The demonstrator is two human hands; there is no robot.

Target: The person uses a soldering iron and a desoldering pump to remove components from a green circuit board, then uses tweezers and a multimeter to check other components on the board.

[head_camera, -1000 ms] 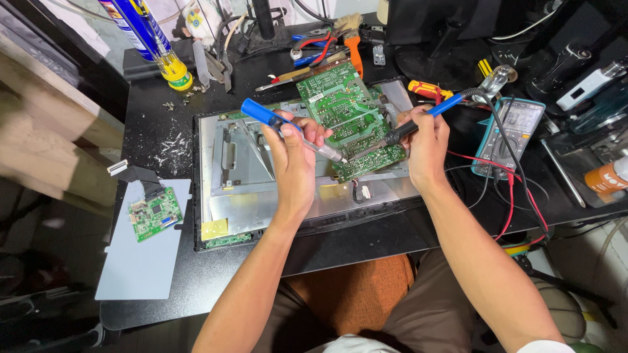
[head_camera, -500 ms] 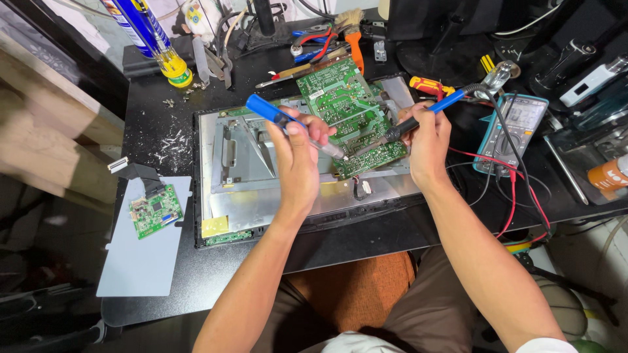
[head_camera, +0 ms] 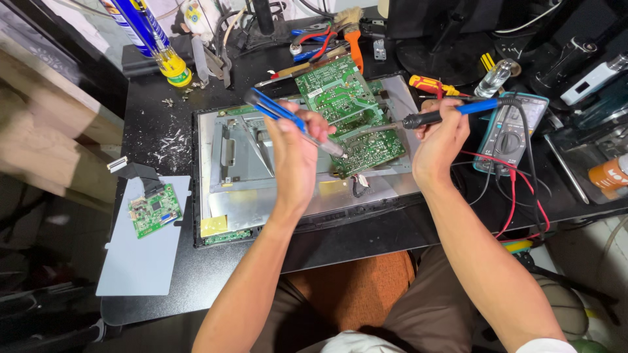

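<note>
While the green circuit board (head_camera: 350, 114) lies tilted across the upper right part of the grey metal back panel (head_camera: 261, 183), its long axis running from upper left to lower right, two tools are brought to its lower edge from opposite sides. A blue-handled desoldering pump (head_camera: 291, 121) is gripped in the closed left hand (head_camera: 296, 153), its long axis sloping from upper left down to the right, with the metal tip (head_camera: 339, 153) pointed at the board's lower left edge. A soldering iron (head_camera: 451, 112) with a blue and black handle is clasped in the closed right hand (head_camera: 439, 140), lying nearly level and pointed left onto the board. The two hands are held apart, the board between them. Open room is seen on the bare panel left of the board; the right side is crowded by a multimeter (head_camera: 513, 131) with red leads, and the far edge by pliers and a brush (head_camera: 350, 33). A small green board (head_camera: 156, 210) rests on a grey sheet (head_camera: 140, 261), well apart to the left.
</note>
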